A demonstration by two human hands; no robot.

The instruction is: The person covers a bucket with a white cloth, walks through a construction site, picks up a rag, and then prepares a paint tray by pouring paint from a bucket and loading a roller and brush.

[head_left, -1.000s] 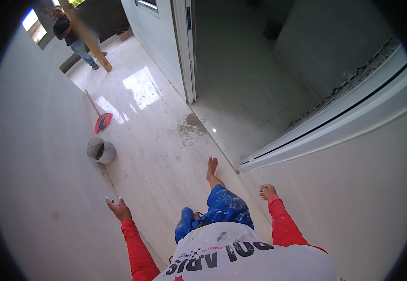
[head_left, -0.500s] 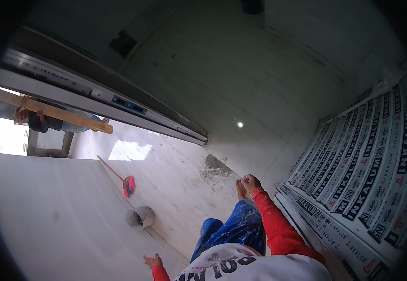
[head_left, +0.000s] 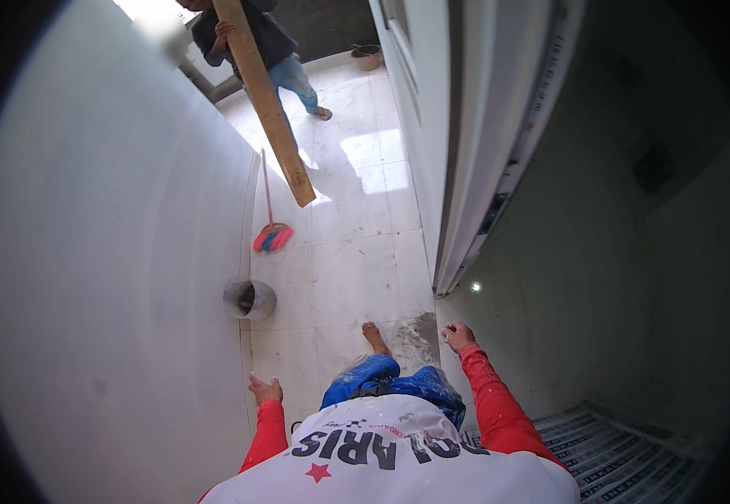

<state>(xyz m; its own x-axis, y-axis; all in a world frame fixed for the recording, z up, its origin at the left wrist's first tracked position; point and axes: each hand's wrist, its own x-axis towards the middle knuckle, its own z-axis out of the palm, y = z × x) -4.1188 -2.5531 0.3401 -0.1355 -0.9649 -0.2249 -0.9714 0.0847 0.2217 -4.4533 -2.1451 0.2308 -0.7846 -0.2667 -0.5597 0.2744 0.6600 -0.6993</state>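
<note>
My left hand point(head_left: 265, 391) hangs low beside the white wall on the left, its fingers apart and nothing in it. My right hand point(head_left: 458, 336), dusted with white, is out in front near the foot of the door frame point(head_left: 451, 273). Its fingers are loosely bent, and I see nothing held. Between the two hands my bare foot point(head_left: 373, 338) stands on pale tiles, next to a grey patch of rubble and dust point(head_left: 416, 338). A round grey bucket point(head_left: 262, 307) rests by the wall, ahead of my left hand.
Ahead, a person point(head_left: 285, 50) carries a long wooden plank point(head_left: 268, 101) slanting across the passage. A broom point(head_left: 273, 238) with red and blue bristles lies by the wall. A brown tub point(head_left: 367, 57) stands farther off. Film-wrapped profiles point(head_left: 625, 470) lie behind on the right.
My view has swung left toward the passage, bringing the person and plank closer. The profiles have slid to the lower right edge. My left hand shows farther from the bucket's side, still raised.
</note>
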